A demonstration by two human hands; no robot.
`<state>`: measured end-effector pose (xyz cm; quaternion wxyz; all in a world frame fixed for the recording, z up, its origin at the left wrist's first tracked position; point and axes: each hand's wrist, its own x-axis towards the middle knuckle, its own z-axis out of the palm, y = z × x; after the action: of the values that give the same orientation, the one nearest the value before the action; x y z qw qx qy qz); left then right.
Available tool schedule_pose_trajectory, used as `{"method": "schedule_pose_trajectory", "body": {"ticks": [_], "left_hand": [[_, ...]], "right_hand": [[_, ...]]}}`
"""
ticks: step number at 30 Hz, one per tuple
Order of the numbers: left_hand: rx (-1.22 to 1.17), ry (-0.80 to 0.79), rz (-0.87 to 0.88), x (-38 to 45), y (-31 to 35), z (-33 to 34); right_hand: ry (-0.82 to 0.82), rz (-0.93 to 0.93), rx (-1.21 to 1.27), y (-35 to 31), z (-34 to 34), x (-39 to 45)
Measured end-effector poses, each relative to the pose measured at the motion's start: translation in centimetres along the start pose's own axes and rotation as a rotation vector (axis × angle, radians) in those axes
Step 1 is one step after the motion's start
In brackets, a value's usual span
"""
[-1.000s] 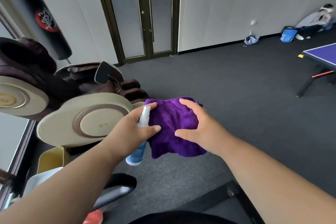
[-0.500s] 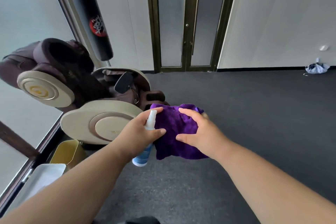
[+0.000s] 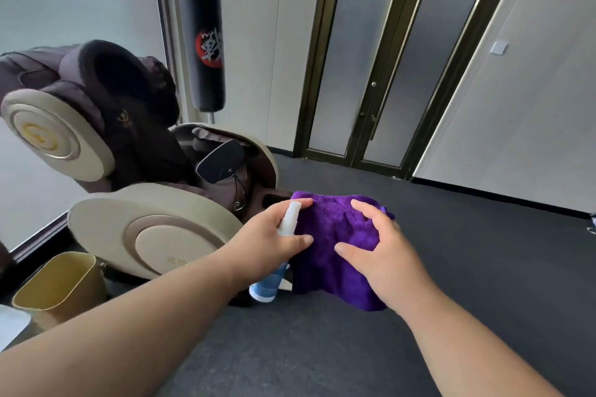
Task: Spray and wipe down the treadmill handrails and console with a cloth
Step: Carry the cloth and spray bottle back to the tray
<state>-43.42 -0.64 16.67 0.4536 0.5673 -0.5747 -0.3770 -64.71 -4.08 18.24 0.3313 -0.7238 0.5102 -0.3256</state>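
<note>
Between the two hands, held out at chest height over the dark carpet [image 3: 451,284], hangs the purple cloth [image 3: 332,242]. The left hand [image 3: 267,248] is wrapped round a small spray bottle [image 3: 283,232], thumb across its front and forefinger up by the white nozzle, which points at the cloth just beside it; the blue base sticks out below the palm. The right hand [image 3: 383,255] has its fingers and thumb curled into the cloth from above, bunching it, with the loose lower edge drooping below the grip.

No treadmill, handrail or console shows anywhere in view. Left of the bottle hand stands a massage chair [image 3: 151,219], with a punch bag [image 3: 203,26] behind it and a yellowish bin [image 3: 58,284] lower down near the left forearm; beyond the cloth are glass doors [image 3: 371,74].

My reading is that the cloth is about to be wetted, or has just been, and that no wiping has begun.

Risks from here look modest. The nozzle sits so close to the cloth that a squeeze could soak one patch and drip on the carpet. A spray angled slightly off would hit the right fingers or miss past the cloth. The forefinger also touches the cloth's edge, so a tug from the right hand could jog the bottle's aim.
</note>
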Motion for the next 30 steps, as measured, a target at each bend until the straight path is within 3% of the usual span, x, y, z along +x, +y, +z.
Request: {"method": "schedule_pose_trajectory", "body": {"ticks": [3, 6, 16, 23, 30], "left_hand": [[0.019, 0.03, 0.031, 5.2, -6.4, -0.5], [0.072, 0.097, -0.06, 7.3, -10.7, -2.7], [-0.05, 0.476, -0.387, 11.5, -18.8, -9.8], [-0.054, 0.824, -0.635, 13.7, -24.2, -15.1], [-0.107, 1.14, -0.764, 12.1, -26.2, -19.2]], "right_hand": [[-0.009, -0.039, 0.034, 5.1, 4.9, 6.2], [-0.139, 0.007, 0.065, 7.2, 9.4, 10.7], [-0.541, -0.074, 0.085, 6.0, 21.8, 25.2], [-0.944, -0.203, 0.101, 4.9, 34.4, 35.0], [-1.269, -0.324, 0.087, 0.0, 44.7, 37.5]]}}
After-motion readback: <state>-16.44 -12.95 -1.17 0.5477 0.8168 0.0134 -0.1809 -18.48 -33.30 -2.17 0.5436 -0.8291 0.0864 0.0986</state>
